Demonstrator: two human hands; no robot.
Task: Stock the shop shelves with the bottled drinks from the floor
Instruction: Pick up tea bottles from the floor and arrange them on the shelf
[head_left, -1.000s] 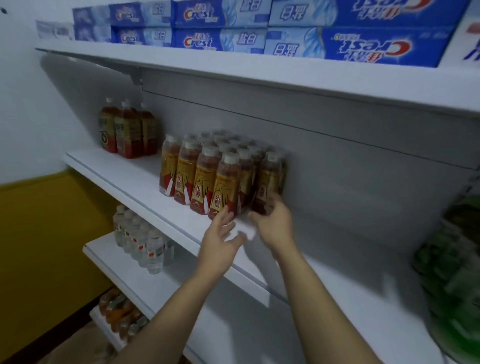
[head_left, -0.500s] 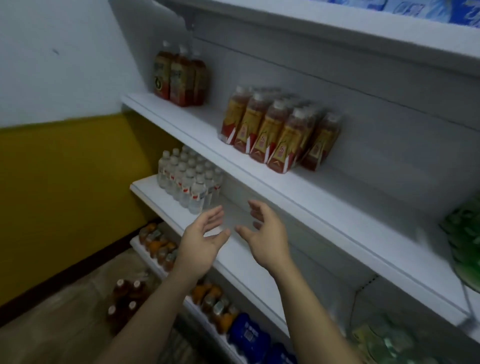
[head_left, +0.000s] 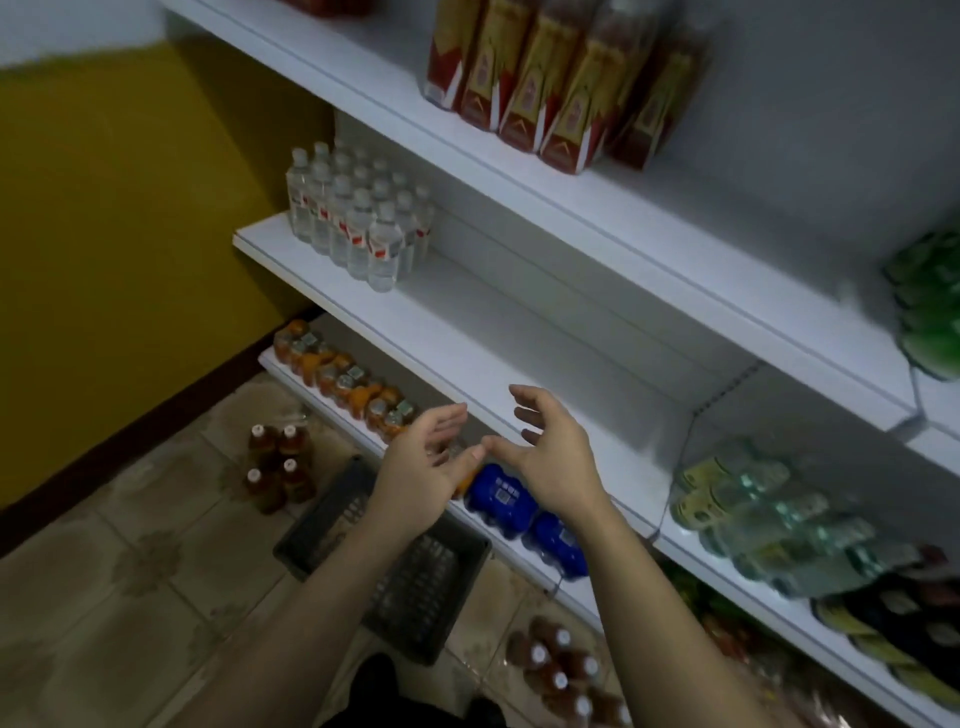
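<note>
Both hands hover empty in front of the middle shelf. My left hand and my right hand are open, fingers spread, thumbs nearly touching. A wrapped pack of red-and-gold labelled tea bottles stands on the upper shelf. On the tiled floor stand two groups of brown bottled drinks with white caps: one at the left by the wall, another at the bottom, below my right forearm.
A dark plastic basket sits on the floor under my arms. Clear water bottles fill the middle shelf's left end. Orange drinks and blue packs line the bottom shelf. Pale green bottles lie at the right.
My hands let go of the tea pack on the upper shelf and dropped away from it. The view tilted down, bringing the floor, the basket and the floor bottles into sight.
</note>
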